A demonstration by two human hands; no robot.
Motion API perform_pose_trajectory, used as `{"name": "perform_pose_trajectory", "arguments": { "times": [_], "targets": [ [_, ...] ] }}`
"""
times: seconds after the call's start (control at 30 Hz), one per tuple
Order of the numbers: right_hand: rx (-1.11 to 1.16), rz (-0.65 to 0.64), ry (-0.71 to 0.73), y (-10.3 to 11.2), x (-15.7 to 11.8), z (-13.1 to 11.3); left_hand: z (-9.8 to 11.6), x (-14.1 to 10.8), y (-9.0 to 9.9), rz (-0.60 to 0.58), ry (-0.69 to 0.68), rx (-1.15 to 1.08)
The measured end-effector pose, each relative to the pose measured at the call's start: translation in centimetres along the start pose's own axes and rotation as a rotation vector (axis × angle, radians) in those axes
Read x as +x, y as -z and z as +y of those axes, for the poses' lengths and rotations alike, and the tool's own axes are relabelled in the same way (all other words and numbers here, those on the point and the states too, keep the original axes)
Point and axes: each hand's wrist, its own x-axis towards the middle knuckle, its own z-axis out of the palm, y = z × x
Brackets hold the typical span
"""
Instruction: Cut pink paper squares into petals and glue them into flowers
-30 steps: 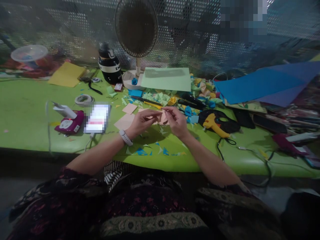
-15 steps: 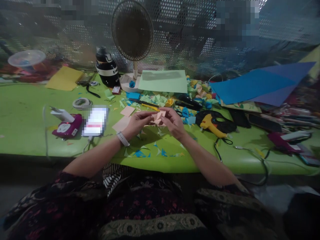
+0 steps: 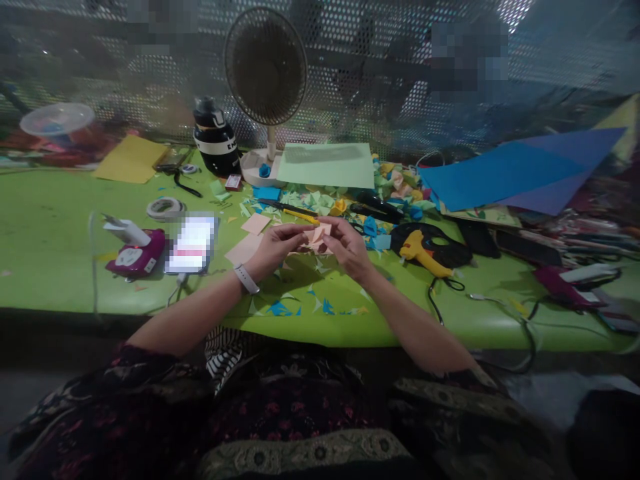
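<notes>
A small folded piece of pink paper (image 3: 318, 237) is held between both hands above the green table. My left hand (image 3: 277, 247) pinches its left side, with a pale watch band on the wrist. The right side of the paper is between the thumb and fingers of my right hand (image 3: 349, 247). Just left of my left hand lie a small pink square (image 3: 255, 224) and a larger pink sheet (image 3: 241, 249), partly covered by the hand. A yellow and black cutter (image 3: 300, 213) lies behind the hands. Blue and green paper scraps (image 3: 327, 306) are scattered in front.
Behind stand a fan (image 3: 265, 67) and a black bottle (image 3: 217, 143). A lit phone (image 3: 191, 245), a tape roll (image 3: 165, 208) and a purple power adapter (image 3: 137, 257) lie left. On the right are a yellow glue gun (image 3: 425, 255), cables and blue sheets (image 3: 505, 173).
The pink paper between my fingers has changed shape slightly, its upright flap now lying lower. My hands stay in nearly the same place, and the view has shifted very slightly.
</notes>
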Motion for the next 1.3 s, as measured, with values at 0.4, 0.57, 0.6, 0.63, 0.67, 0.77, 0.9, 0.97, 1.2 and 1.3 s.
{"name": "perform_pose_trajectory", "arguments": {
  "times": [0.4,0.57,0.6,0.63,0.67,0.77,0.9,0.97,1.2,1.3],
  "targets": [
    [-0.048,0.01,0.01,-0.02,-0.05,0.17,-0.15,0.01,0.07,-0.018,0.013,-0.029],
    [-0.047,0.012,0.025,0.0,-0.06,0.13,-0.19,0.06,0.02,-0.006,0.014,-0.03],
    [-0.044,0.007,0.026,0.0,-0.06,0.1,-0.16,0.07,0.01,-0.01,0.015,-0.032],
    [-0.038,0.0,0.027,0.01,-0.06,0.08,-0.13,0.07,-0.01,-0.014,0.017,-0.034],
    [-0.031,-0.006,0.027,0.03,-0.07,0.07,-0.11,0.07,-0.02,-0.017,0.018,-0.038],
    [-0.002,-0.023,0.028,0.1,-0.05,0.07,-0.07,0.05,-0.02,-0.017,0.023,-0.053],
    [0.005,-0.035,0.046,0.16,-0.03,0.06,-0.06,0.01,-0.04,-0.012,0.03,-0.078],
    [-0.007,-0.033,0.046,0.17,-0.04,0.05,-0.03,0.02,-0.06,-0.007,0.029,-0.082],
    [-0.017,-0.023,0.054,0.12,-0.05,0.11,0.01,0.01,-0.13,0.0,0.02,-0.07],
    [-0.013,-0.031,0.059,0.15,-0.05,0.22,-0.08,0.04,-0.09,0.005,0.02,-0.063]
  ]
}}
